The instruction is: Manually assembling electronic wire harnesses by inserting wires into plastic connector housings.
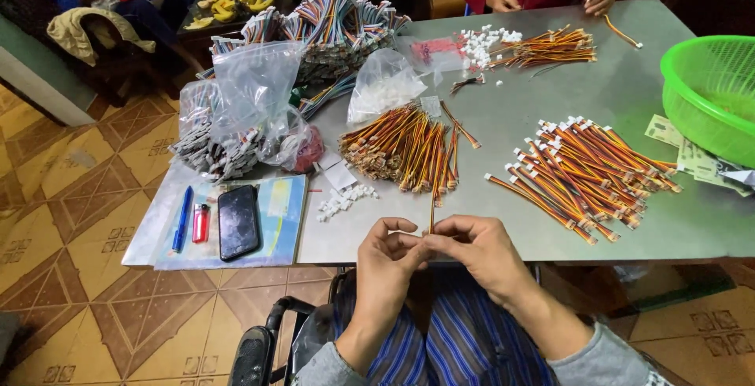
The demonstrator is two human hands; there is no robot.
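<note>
While our left hand [391, 254] and right hand [472, 248] pinch one orange-striped wire lead [432, 211], a finished heap with white connectors [586, 172] lies right, an unfitted pile [405, 148] ahead.

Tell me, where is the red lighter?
In the head view, the red lighter lies at the table's left end on a light blue sheet, between the blue pen and the black phone, left of the person's hands.

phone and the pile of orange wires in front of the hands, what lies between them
In the head view, a scatter of small white connectors lies on the grey table between the phone and the wire pile.
</note>
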